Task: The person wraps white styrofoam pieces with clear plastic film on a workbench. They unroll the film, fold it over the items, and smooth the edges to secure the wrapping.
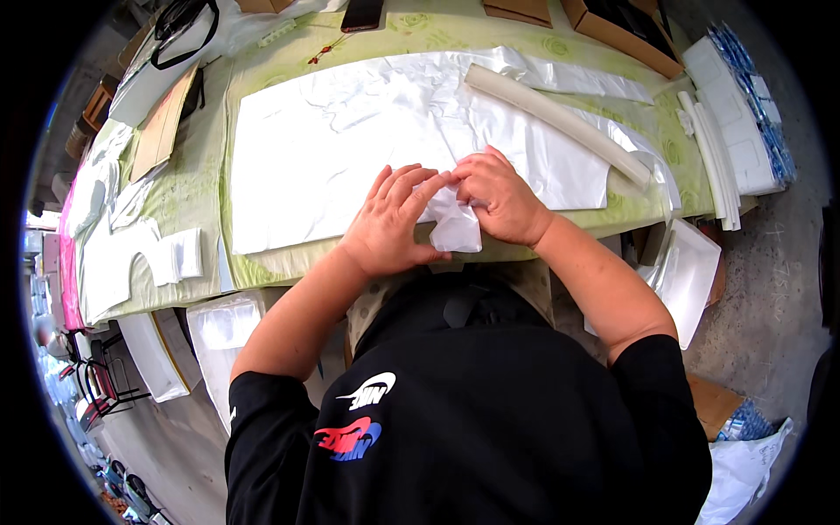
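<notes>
Both hands meet at the near edge of a large white plastic sheet [324, 149] lying flat on the table. Between them is a small, crumpled piece of translucent white plastic film [457, 231]. My left hand [391, 217] curves round its left side, fingertips at the upper edge and thumb low near the bottom. My right hand [503, 199] pinches the film's upper right part with bent fingers. The exact grip of the fingertips is partly hidden.
A long pale roll or tube [560, 122] lies slantwise on the sheet. The table has a light green patterned cover [219, 188]. Cardboard boxes [626, 35] and a phone [362, 15] sit at the back. White strips [710, 157] lie along the right edge.
</notes>
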Demonstrator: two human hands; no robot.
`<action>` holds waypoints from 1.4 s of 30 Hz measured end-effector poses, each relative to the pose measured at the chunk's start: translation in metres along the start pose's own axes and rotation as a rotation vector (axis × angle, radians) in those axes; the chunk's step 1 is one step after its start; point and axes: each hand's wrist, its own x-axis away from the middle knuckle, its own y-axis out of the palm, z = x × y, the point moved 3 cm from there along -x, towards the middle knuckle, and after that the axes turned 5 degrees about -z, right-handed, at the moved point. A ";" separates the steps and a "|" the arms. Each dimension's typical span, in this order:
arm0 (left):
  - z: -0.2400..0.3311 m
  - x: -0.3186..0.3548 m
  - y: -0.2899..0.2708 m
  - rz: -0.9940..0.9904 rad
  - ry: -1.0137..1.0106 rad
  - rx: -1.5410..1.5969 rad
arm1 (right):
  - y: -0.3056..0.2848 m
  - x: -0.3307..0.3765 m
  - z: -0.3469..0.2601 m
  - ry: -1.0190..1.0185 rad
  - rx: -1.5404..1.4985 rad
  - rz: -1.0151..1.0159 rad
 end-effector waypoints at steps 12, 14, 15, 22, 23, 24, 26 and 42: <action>-0.003 -0.004 0.010 0.021 -0.054 -0.115 | -0.001 -0.005 0.009 -0.117 0.048 0.015; -0.003 -0.002 0.010 0.024 -0.059 -0.131 | -0.003 -0.007 0.006 -0.133 0.025 0.028; -0.003 -0.004 0.008 0.022 -0.068 -0.135 | -0.006 -0.009 0.003 -0.115 -0.024 0.042; -0.002 -0.004 0.011 0.033 -0.083 -0.174 | -0.009 -0.003 0.005 -0.121 -0.082 -0.030; -0.002 -0.003 0.012 0.032 -0.086 -0.156 | -0.009 -0.002 0.005 -0.106 -0.099 -0.025; -0.002 -0.004 0.010 0.036 -0.089 -0.144 | -0.010 -0.003 0.006 -0.097 -0.112 -0.017; -0.001 -0.004 0.008 0.063 -0.116 -0.083 | -0.011 -0.005 0.009 -0.102 -0.125 -0.008; -0.013 -0.016 0.004 0.191 -0.354 -0.013 | 0.004 -0.039 0.030 0.462 -0.627 0.036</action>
